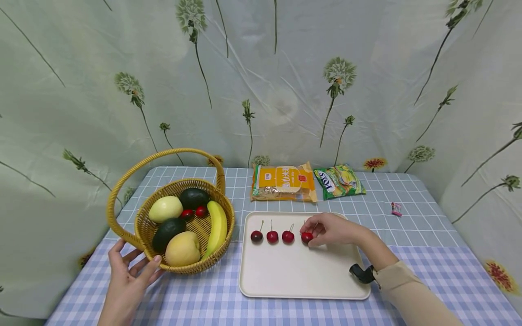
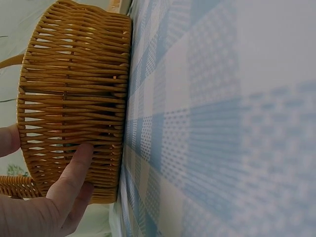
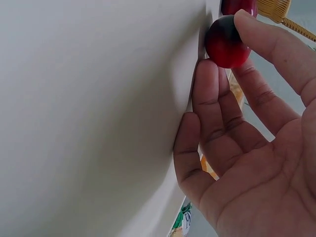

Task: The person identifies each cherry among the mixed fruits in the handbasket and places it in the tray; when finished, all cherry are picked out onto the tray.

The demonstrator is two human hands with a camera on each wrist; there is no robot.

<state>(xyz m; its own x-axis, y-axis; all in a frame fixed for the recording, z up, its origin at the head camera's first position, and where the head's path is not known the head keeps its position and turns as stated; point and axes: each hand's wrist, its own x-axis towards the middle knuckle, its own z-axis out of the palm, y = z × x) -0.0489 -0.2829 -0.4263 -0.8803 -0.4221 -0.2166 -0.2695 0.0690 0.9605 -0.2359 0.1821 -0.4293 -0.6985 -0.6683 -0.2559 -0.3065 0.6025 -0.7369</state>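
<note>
Pinching cherry (image 1: 306,238) between thumb and fingertips of right hand (image 1: 332,228), the nearer one by far. Reaching in over tray's (image 1: 293,276) right edge, with cherry left of palm, stem toward far edge. In line with three other cherries (image 1: 287,237) near far edge. Touching basket (image 1: 191,268) with left hand (image 1: 129,278), not clenching.

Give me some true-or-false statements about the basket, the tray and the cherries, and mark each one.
1. The left hand touches the basket. True.
2. The tray bears four cherries in a row. True.
3. The left-end cherry is the one being gripped. False: the right hand grips the right-end cherry.
4. The banana lies in the basket. True.
5. The basket stands on the tray. False: it is beside the tray, to its left.
</note>
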